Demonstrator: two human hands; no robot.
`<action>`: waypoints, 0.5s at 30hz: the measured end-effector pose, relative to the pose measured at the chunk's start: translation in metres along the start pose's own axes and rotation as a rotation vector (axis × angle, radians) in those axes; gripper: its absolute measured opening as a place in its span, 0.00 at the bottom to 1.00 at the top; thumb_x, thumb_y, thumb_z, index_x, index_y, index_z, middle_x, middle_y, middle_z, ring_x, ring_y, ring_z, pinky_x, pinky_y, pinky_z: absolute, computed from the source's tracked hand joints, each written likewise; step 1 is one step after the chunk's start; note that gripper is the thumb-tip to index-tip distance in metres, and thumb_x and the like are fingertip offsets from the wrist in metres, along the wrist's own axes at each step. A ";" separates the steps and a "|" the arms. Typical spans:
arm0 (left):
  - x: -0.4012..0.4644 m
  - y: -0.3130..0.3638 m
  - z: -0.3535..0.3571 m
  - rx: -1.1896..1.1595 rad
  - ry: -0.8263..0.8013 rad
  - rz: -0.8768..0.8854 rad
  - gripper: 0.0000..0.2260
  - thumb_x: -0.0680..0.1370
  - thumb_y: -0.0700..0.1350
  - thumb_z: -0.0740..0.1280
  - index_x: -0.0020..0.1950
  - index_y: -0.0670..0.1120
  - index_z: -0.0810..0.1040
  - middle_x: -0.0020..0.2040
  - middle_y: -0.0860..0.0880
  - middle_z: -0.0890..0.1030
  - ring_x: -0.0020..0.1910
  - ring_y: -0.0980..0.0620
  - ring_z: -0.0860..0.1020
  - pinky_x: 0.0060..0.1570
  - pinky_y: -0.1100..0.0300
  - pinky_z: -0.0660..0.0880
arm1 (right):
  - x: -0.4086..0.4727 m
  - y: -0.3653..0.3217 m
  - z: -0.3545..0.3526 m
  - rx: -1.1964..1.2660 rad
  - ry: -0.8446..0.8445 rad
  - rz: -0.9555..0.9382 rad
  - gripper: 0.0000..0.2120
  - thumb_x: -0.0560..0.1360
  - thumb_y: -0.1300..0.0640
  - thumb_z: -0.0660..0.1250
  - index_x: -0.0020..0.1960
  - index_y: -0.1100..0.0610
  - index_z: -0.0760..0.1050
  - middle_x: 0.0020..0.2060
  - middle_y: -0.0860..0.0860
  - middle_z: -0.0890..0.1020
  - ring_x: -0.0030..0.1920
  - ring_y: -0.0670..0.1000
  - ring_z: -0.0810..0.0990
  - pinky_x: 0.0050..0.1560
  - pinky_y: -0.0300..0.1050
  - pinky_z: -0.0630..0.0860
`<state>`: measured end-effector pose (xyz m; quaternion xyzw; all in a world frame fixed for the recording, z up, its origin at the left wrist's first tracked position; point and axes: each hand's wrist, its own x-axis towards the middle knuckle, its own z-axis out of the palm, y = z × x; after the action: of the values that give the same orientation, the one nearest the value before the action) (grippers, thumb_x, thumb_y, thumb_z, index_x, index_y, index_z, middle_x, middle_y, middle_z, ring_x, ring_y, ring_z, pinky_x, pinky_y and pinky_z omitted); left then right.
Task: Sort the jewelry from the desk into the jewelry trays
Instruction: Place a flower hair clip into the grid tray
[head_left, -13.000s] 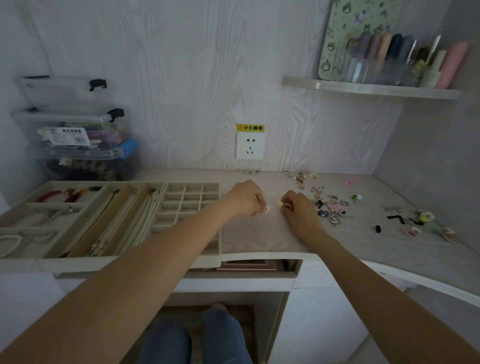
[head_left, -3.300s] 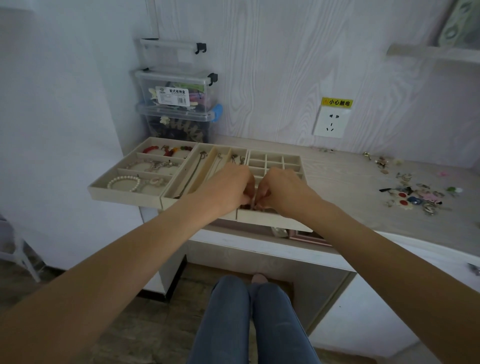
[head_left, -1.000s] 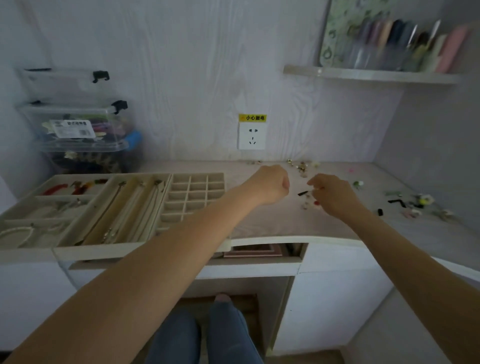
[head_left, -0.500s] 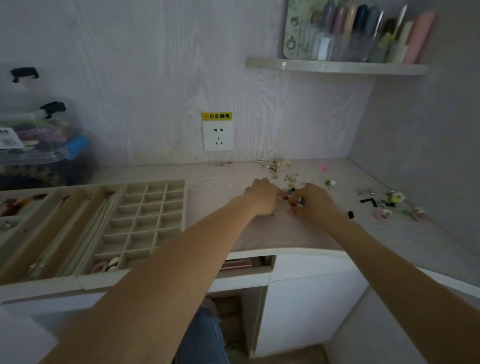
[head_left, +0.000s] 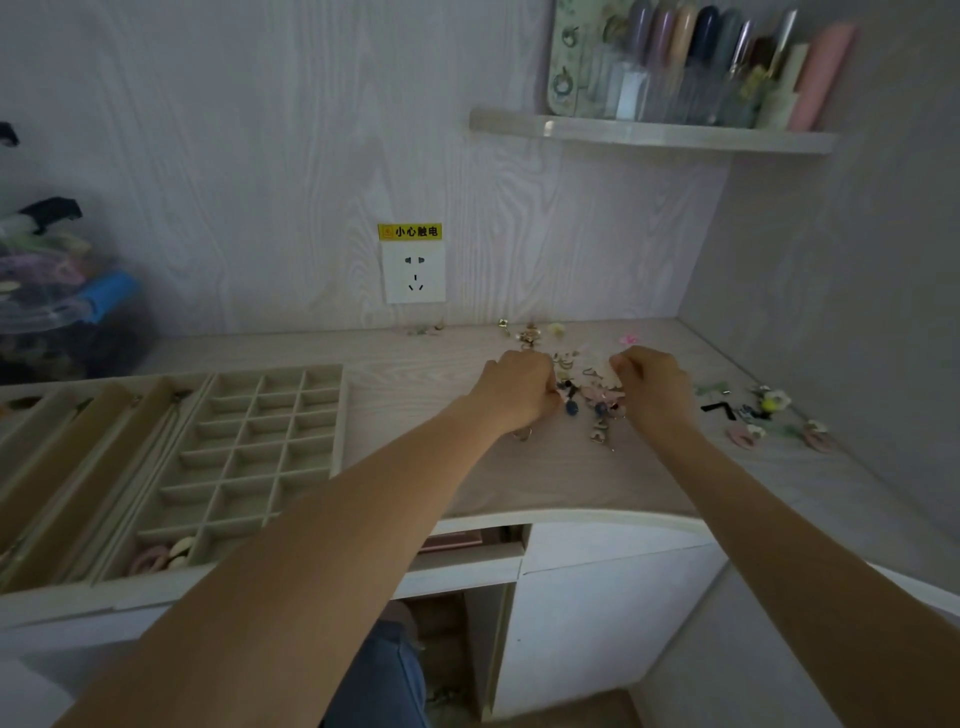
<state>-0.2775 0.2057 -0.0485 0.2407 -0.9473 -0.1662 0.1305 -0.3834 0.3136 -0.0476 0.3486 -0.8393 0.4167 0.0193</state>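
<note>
Small jewelry pieces (head_left: 589, 402) lie in a loose pile on the pale wooden desk (head_left: 545, 478): blue, pink, gold and silver bits. My left hand (head_left: 517, 389) rests at the pile's left edge with its fingers curled; the fingertips are hidden, so any hold is unclear. On the pile's right side, my right hand (head_left: 652, 387) pinches a pale piece (head_left: 605, 371) with curled fingers. The beige gridded jewelry tray (head_left: 260, 452) sits to the left, with pink and white pieces (head_left: 156, 558) in its near-left cells. A tray with long compartments (head_left: 67, 467) adjoins it.
More jewelry is scattered at the right: a black strip (head_left: 717, 408), flower pieces (head_left: 774, 400) and pink pieces (head_left: 743, 436). Other bits lie by the back wall (head_left: 527, 332). A wall socket (head_left: 414, 273), a shelf with bottles (head_left: 654, 132) and stacked plastic boxes (head_left: 57, 312) surround the desk.
The view has swung from the trays back to the pile. Both hands moved right over the desk and now dig into the jewelry, a little further apart than half a second ago.
</note>
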 end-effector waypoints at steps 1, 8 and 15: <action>-0.001 0.000 -0.002 -0.071 0.012 -0.007 0.10 0.78 0.45 0.64 0.55 0.41 0.77 0.57 0.43 0.77 0.56 0.45 0.74 0.58 0.52 0.70 | 0.003 0.002 0.001 0.092 0.021 0.061 0.12 0.79 0.59 0.59 0.43 0.63 0.78 0.40 0.58 0.80 0.41 0.55 0.78 0.44 0.41 0.74; -0.009 0.004 -0.026 -0.451 0.103 -0.062 0.06 0.75 0.42 0.69 0.48 0.39 0.80 0.47 0.44 0.81 0.42 0.56 0.75 0.35 0.73 0.67 | -0.004 -0.028 -0.009 0.812 -0.067 0.427 0.09 0.81 0.63 0.53 0.50 0.63 0.72 0.40 0.58 0.81 0.37 0.53 0.80 0.41 0.45 0.78; -0.041 0.005 -0.075 -0.901 -0.046 -0.023 0.09 0.78 0.41 0.65 0.57 0.42 0.74 0.49 0.46 0.81 0.49 0.53 0.82 0.52 0.65 0.77 | -0.028 -0.067 -0.016 1.036 -0.343 0.637 0.16 0.79 0.55 0.60 0.33 0.56 0.64 0.24 0.50 0.69 0.22 0.46 0.62 0.19 0.33 0.61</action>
<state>-0.2195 0.2112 0.0149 0.1668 -0.7804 -0.5687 0.1994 -0.3262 0.3135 -0.0002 0.1077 -0.5822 0.6926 -0.4119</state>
